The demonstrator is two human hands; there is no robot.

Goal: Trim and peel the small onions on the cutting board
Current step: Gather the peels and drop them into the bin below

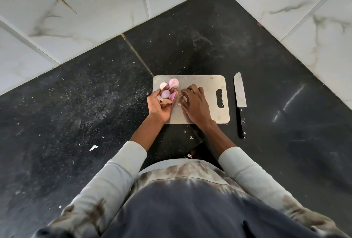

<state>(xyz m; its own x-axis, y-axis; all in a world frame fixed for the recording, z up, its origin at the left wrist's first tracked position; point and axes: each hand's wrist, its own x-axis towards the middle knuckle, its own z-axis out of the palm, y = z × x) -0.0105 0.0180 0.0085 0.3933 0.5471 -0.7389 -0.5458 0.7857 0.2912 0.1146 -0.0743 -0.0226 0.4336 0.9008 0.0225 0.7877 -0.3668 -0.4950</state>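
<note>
Head view: left hand (pixel 159 104) cupped palm-up around peeled onions (pixel 165 94) and skins (pixel 166 102); right hand (pixel 192 100) curled over scraps on cutting board (pixel 209 85). Likely spill if cupped palm tilts. Two more onions (pixel 173 83) just beyond left fingertips. Roundish, no clear long axis. Knife (pixel 240 93) untouched, right of grip, tip pointing away.

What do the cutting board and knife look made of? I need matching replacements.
Cutting board: apparently brushed metal, thin, dull grey, though plastic is possible. Knife: bare steel-looking blade, matte grey; black handle with pale rivets, plastic or wood unclear.
</note>
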